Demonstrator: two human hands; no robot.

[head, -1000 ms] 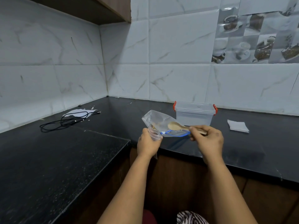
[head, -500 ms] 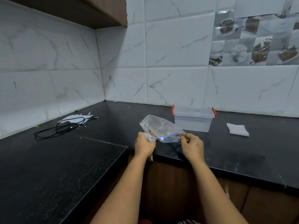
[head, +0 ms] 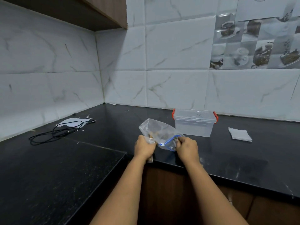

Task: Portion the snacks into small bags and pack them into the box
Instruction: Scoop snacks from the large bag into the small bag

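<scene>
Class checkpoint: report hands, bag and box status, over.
Left hand and right hand each grip the zip bag. Lidded box behind. Nothing blocking.

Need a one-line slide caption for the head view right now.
Both hands, left hand and right hand, grip a clear zip bag of snacks above the black counter, lidded plastic box behind.

one head camera only, worn high on the person, wide-angle, facing forward and down into the corner of a black counter (head: 243, 156), forearms coming in from the bottom edge, tiled wall (head: 175, 62) across the upper half
</scene>
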